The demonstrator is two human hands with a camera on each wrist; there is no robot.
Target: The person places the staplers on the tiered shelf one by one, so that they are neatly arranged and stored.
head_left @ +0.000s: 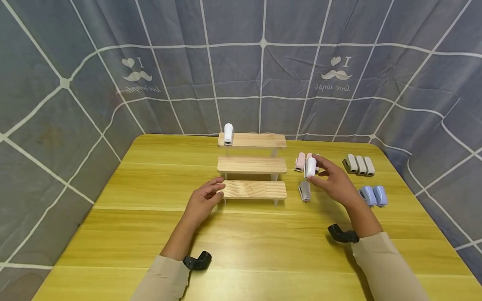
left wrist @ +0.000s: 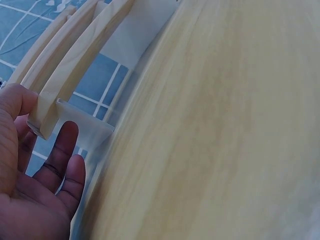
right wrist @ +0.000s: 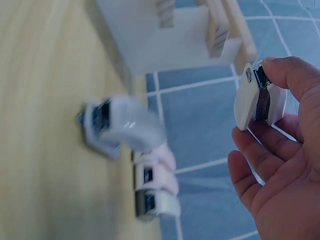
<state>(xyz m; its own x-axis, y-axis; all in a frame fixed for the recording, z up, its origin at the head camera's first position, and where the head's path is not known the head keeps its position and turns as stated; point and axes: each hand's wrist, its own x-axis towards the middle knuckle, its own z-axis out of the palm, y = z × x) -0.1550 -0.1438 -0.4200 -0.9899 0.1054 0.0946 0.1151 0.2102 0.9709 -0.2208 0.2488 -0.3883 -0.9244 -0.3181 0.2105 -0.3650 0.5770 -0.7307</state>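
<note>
A three-tier wooden display stand (head_left: 251, 165) stands mid-table on pale supports. My left hand (head_left: 203, 200) is at the left end of its lowest board, thumb and fingers around the corner; the left wrist view shows the thumb on the board's end (left wrist: 44, 111) and the other fingers loosely bent beside the support. A white mini stapler (head_left: 310, 167) is in my right hand (head_left: 333, 179), pinched between thumb and fingers above the table, right of the stand. Another white mini stapler (head_left: 228, 133) sits at the left end of the top board.
Below my right hand lies a grey mini stapler (head_left: 305, 191). Pink staplers (head_left: 300, 161) are behind, partly covered by the held one. Three pale grey-green staplers (head_left: 360, 164) line up farther right, with blue staplers (head_left: 380, 195) in front. A grey grid-patterned curtain (head_left: 237, 75) surrounds the table.
</note>
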